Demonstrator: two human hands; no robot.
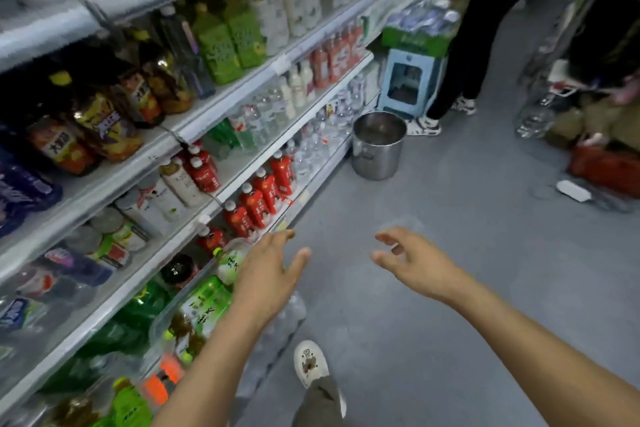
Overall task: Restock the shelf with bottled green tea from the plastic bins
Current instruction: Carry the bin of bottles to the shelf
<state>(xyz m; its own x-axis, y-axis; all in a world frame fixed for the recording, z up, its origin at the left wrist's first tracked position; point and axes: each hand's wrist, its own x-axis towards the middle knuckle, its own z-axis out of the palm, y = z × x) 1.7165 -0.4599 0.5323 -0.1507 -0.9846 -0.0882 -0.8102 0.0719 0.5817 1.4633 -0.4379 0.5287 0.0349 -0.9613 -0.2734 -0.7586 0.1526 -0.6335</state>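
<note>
Shop aisle, grey floor (433, 253), long shelf (221, 104) running along the left side; picture blurred by motion throughout.

Shelf stock: green tea already standing on an upper tier as shelf bottles (228, 42), packed close, with brown and dark drinks to their left and pale bottles to their right. Red bottles (256, 198) lined up on a lower tier.

Supply: clear bin (180, 308) low at the shelf foot, holding bin bottles (207, 305) of green tea lying on their sides (exact count not readable through the blur). Bin far from emptied, judging by what shows.

Hands: left hand (266, 274) spread, fingers straight, hanging over the bin's far end just beside a pale bottle; contact with it not determinable. Right hand (412, 260) out over the floor, fingers loosely bent, empty, well apart from the bin. Nothing carried by either.

Progress, as a judgement: some tea on the shelf, a good share left in the bin; between transfers, no bottle in transit. Remaining: pick bottles from the bin, stand them upright on the tea tier, repeat.

Surroundings: steel pot (379, 146) on the floor near the shelf end, a bystander (481, 38) beyond it.
</note>
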